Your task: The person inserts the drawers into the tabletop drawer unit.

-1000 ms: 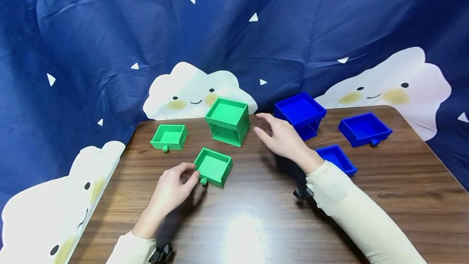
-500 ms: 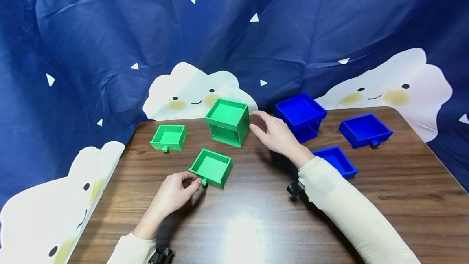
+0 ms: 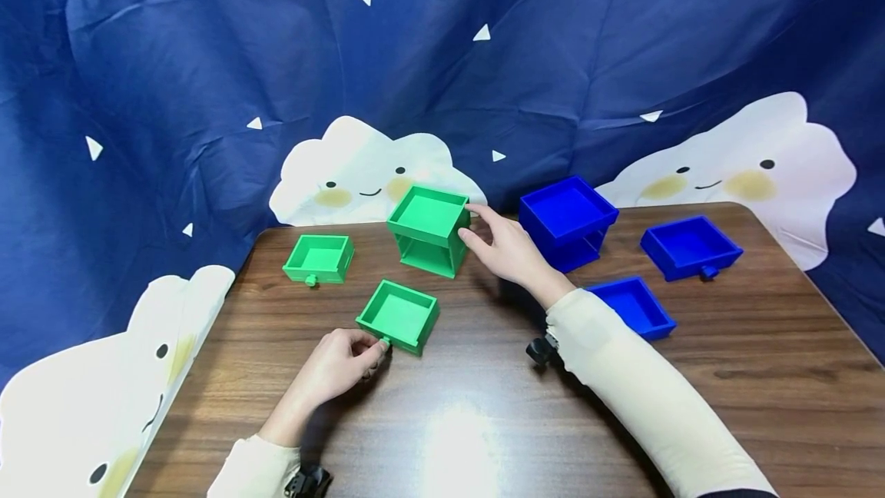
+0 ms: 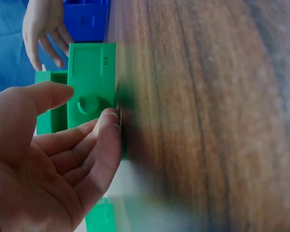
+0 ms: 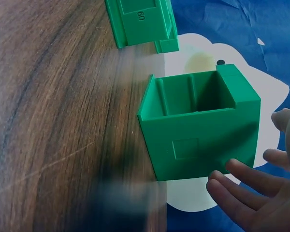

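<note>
My left hand (image 3: 339, 363) is at the front of a green drawer (image 3: 399, 315). In the left wrist view, thumb and fingers lie on either side of its round knob (image 4: 88, 104), with gaps around the knob. Beside the right wall of a small green cabinet (image 3: 430, 215) is my right hand (image 3: 512, 250), its fingers spread and extended. In the right wrist view, the fingertips overlap the cabinet's (image 5: 198, 145) wall; whether they touch cannot be told. The cabinet's front compartment stands open, with no drawer in it.
Another green drawer (image 3: 319, 258) lies at the table's left. A blue cabinet (image 3: 568, 210) stands right of the green one, with two blue drawers (image 3: 691, 240) on the wooden table (image 3: 512, 390). A dark blue cloth (image 3: 539, 60) hangs behind.
My right hand has moved left to the green cabinet's side. My left hand has shifted slightly down and right, from the drawer's left corner to its knob.
</note>
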### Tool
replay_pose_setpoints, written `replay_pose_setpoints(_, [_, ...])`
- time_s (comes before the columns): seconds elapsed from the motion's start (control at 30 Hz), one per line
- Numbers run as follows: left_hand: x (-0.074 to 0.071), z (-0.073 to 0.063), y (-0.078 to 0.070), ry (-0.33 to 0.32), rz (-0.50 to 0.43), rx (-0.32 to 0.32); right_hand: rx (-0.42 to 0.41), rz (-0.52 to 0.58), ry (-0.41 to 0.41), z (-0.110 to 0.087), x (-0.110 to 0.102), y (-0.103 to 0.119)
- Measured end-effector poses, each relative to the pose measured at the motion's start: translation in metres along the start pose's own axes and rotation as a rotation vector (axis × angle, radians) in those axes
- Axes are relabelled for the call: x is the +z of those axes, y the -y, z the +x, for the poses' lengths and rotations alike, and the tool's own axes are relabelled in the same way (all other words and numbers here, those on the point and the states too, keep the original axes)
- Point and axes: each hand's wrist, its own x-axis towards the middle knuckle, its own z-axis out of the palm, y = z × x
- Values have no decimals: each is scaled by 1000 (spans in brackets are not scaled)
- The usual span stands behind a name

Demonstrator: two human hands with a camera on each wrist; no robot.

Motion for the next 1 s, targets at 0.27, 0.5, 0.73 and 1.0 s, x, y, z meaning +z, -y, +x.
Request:
replay_pose_setpoints(0.27, [5, 4, 2, 53, -64, -2, 16, 12, 13, 6, 8, 0])
replay_pose_setpoints(0.5, [7, 8, 0, 73, -87, -12, 26, 24, 12, 9, 12, -1])
replay_pose_setpoints(0.73, [8, 11, 0, 53, -96, -1, 26, -2, -6, 15, 14, -4])
replay_pose_setpoints(1.0, [9, 12, 1, 53, -102, 17, 49, 9, -18, 19, 18, -3])
